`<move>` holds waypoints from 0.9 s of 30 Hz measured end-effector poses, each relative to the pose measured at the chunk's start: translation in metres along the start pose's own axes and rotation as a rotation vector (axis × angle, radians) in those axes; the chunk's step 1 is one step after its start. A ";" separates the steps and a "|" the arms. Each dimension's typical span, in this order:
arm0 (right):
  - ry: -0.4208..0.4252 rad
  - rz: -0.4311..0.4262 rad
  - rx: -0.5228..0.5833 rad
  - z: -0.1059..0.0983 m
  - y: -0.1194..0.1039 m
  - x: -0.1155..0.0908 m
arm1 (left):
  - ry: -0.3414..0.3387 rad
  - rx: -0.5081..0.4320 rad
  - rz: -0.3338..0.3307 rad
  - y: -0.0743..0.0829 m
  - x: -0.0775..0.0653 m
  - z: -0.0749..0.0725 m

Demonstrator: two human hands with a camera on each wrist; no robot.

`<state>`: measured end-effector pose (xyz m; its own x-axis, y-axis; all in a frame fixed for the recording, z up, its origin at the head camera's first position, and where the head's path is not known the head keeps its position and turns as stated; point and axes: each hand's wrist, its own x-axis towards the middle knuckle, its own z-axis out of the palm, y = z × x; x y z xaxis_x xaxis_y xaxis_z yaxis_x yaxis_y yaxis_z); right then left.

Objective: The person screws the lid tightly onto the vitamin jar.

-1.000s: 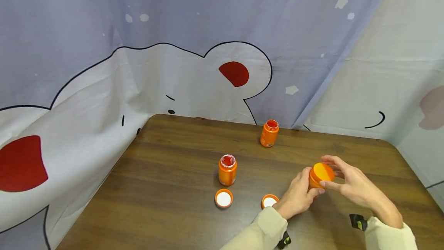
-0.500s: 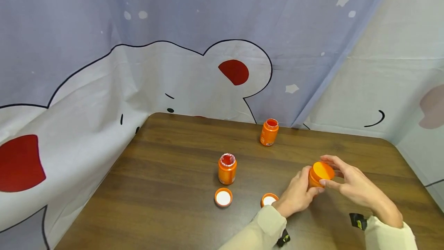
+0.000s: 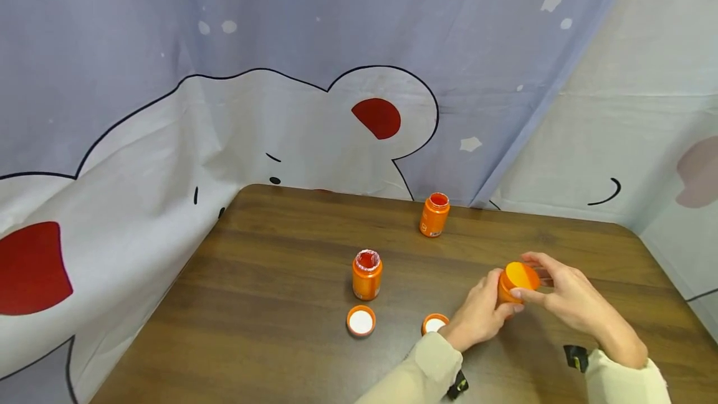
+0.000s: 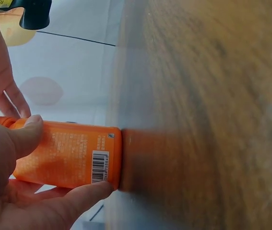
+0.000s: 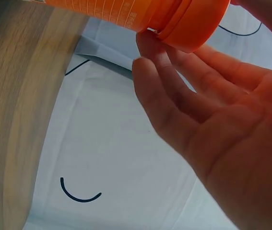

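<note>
An orange plastic bottle (image 4: 73,148) with a printed label and barcode has its base at the tabletop, seen in the left wrist view. My left hand (image 3: 477,315) grips the body of this bottle from the left. Around its orange cap (image 3: 520,275) curl the thumb and fingers of my right hand (image 3: 572,299). In the right wrist view, a narrow gap shows beneath part of the cap (image 5: 193,24). Whether the thread is still engaged is hidden. Just left of my left wrist, an upturned orange cap with a white liner (image 3: 434,324) lies partly behind the sleeve.
Two uncapped orange bottles stand on the wooden table (image 3: 269,248): one mid-table (image 3: 367,276) with torn foil at its mouth, another near the back edge (image 3: 434,216). A second upturned cap (image 3: 361,321) lies before the nearer bottle. A patterned curtain (image 3: 269,117) hangs behind.
The right thumb has shifted slightly left along the cap's edge. Both hands keep their places on the bottle, and the other bottles and caps have stayed put.
</note>
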<state>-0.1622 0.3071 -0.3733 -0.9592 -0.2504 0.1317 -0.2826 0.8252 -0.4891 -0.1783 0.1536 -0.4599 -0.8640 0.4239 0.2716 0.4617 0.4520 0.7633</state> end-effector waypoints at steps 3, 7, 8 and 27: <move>0.021 -0.005 -0.021 0.002 -0.001 0.001 | -0.003 -0.001 -0.010 0.000 0.000 0.000; 0.044 -0.021 -0.048 0.003 -0.002 0.001 | -0.013 -0.003 -0.026 -0.001 0.000 0.001; 0.041 -0.023 -0.044 0.003 -0.002 0.001 | -0.016 -0.002 -0.025 -0.001 0.000 0.001; 0.020 -0.102 0.005 -0.002 0.000 -0.004 | -0.023 -0.021 -0.046 -0.002 -0.001 0.002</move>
<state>-0.1579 0.3092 -0.3720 -0.9256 -0.3224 0.1983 -0.3785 0.7936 -0.4763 -0.1783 0.1539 -0.4630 -0.8795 0.4207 0.2224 0.4166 0.4548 0.7872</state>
